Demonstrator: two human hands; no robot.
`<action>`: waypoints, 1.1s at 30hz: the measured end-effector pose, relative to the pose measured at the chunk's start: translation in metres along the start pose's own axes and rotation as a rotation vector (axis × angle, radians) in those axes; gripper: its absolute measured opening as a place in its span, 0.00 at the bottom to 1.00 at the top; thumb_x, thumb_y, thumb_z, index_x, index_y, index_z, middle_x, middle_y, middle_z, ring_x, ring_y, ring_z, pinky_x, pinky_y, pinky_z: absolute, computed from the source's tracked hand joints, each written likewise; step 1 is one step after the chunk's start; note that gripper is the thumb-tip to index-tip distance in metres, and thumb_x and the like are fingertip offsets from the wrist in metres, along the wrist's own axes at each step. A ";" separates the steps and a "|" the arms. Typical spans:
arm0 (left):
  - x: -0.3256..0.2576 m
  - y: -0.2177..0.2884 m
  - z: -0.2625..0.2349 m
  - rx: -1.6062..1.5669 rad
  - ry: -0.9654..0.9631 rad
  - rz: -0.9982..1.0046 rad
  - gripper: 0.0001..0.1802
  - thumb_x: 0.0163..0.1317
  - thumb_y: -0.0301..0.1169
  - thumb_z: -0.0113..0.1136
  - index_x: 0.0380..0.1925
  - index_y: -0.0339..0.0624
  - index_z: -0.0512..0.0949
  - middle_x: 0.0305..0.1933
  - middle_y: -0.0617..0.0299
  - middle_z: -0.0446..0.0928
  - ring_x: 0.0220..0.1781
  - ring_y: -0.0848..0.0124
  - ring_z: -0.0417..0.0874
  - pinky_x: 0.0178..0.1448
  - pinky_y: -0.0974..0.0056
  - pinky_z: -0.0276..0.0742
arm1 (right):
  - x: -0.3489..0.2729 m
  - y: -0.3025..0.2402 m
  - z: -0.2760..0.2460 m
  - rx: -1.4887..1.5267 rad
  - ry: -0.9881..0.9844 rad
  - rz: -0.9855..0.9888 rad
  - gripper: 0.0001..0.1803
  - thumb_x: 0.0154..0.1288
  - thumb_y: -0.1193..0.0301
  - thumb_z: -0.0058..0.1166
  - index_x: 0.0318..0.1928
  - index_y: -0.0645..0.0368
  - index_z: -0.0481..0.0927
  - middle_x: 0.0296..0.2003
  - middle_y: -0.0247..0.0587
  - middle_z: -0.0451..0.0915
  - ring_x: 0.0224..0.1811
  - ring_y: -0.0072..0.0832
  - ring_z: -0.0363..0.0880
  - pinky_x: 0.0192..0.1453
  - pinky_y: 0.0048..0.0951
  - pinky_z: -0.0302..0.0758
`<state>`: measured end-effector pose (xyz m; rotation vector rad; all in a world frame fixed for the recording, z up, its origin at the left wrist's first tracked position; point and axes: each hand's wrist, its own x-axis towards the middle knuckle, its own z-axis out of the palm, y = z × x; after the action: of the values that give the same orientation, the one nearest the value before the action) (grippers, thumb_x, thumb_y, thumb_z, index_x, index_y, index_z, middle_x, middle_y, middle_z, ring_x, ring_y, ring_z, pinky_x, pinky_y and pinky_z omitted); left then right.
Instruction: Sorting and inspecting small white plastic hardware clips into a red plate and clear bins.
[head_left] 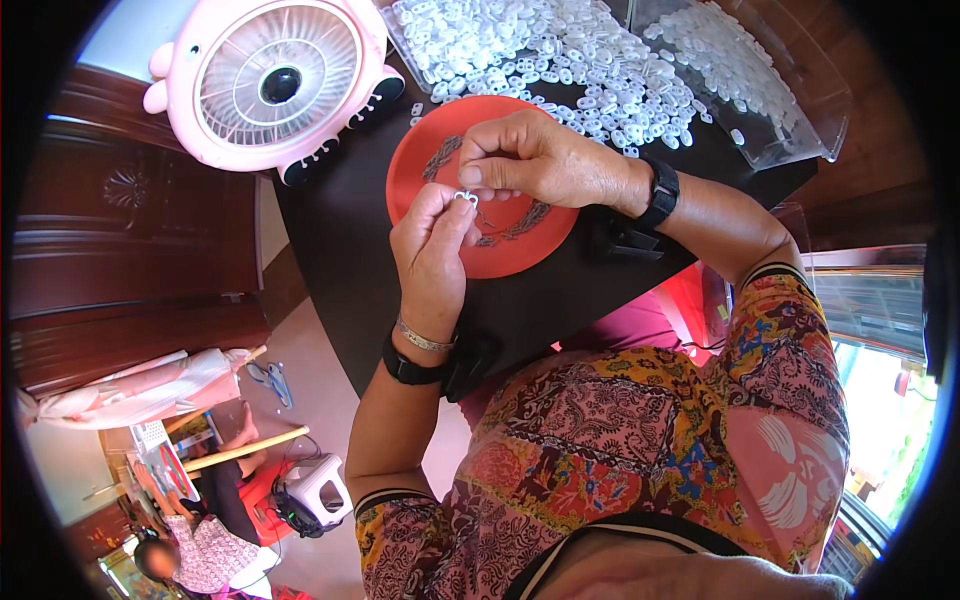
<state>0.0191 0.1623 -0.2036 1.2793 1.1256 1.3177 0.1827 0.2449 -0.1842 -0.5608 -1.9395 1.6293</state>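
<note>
My left hand [432,240] pinches a small white plastic piece [466,197] with holes between thumb and forefinger. Just above it, my right hand [550,160] has thumb and forefinger pressed together, almost touching the piece. Whatever those right fingertips hold is too small to make out. Both hands are over a round orange-red plate [500,265] on the dark table. Small grey metal-looking parts [520,226] lie in a ring on the plate, partly hidden by my hands.
A large heap of white two-holed pieces [560,45] spreads behind the plate. More fill a clear plastic bin [800,140] at the far right. A pink animal-shaped fan [280,85] stands at the far left. Another person [215,550] sits at the lower left.
</note>
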 end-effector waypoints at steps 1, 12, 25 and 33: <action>0.000 0.000 0.000 0.000 0.001 0.000 0.09 0.63 0.27 0.47 0.28 0.33 0.73 0.22 0.65 0.68 0.26 0.77 0.68 0.36 0.70 0.67 | 0.000 -0.001 0.000 0.013 0.011 -0.004 0.11 0.69 0.65 0.52 0.34 0.60 0.76 0.26 0.27 0.75 0.29 0.12 0.71 0.33 0.16 0.68; 0.000 0.000 0.001 0.017 -0.001 0.004 0.09 0.63 0.27 0.47 0.27 0.34 0.72 0.22 0.65 0.67 0.26 0.77 0.68 0.36 0.70 0.67 | 0.000 0.003 0.002 -0.086 0.002 -0.120 0.11 0.70 0.67 0.51 0.34 0.62 0.76 0.25 0.28 0.75 0.30 0.14 0.72 0.35 0.18 0.70; 0.001 0.000 0.000 0.018 -0.006 0.000 0.08 0.63 0.27 0.47 0.27 0.34 0.71 0.21 0.65 0.67 0.26 0.76 0.68 0.36 0.69 0.67 | 0.000 0.002 0.003 -0.121 0.045 -0.091 0.10 0.69 0.68 0.52 0.35 0.62 0.76 0.25 0.29 0.75 0.29 0.14 0.72 0.36 0.19 0.71; 0.001 0.001 0.000 0.027 -0.009 -0.013 0.09 0.63 0.28 0.47 0.25 0.36 0.70 0.22 0.65 0.67 0.26 0.77 0.67 0.36 0.69 0.67 | 0.001 0.006 0.003 -0.120 0.043 -0.087 0.10 0.69 0.68 0.52 0.35 0.63 0.76 0.26 0.29 0.75 0.30 0.14 0.72 0.36 0.19 0.71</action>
<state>0.0195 0.1632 -0.2020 1.2942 1.1471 1.2905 0.1792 0.2443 -0.1907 -0.5456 -2.0114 1.4434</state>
